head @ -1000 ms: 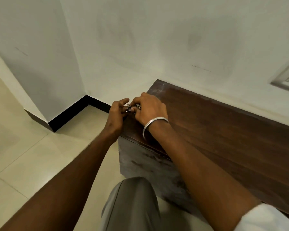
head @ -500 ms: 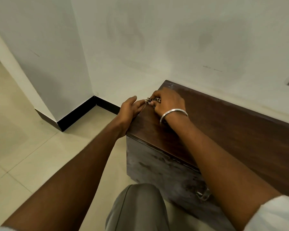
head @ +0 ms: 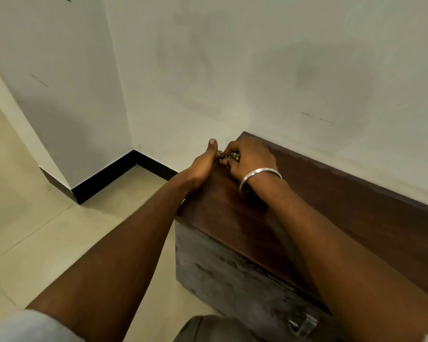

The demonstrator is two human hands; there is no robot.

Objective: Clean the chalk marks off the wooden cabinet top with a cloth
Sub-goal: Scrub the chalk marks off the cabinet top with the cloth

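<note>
Hands (head: 200, 164) (head: 251, 159) moved cloth (head: 229, 156) farther along cabinet top (head: 356, 218), nearer wall (head: 232, 70)

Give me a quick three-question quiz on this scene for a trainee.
1. True or false: the cloth is on the top, near its far left corner.
2. Which wrist wears the bangle? A left, B right, C neither.
3. Fill in: the right hand grips the ____.
Key: 1 true; 2 B; 3 cloth.
</note>
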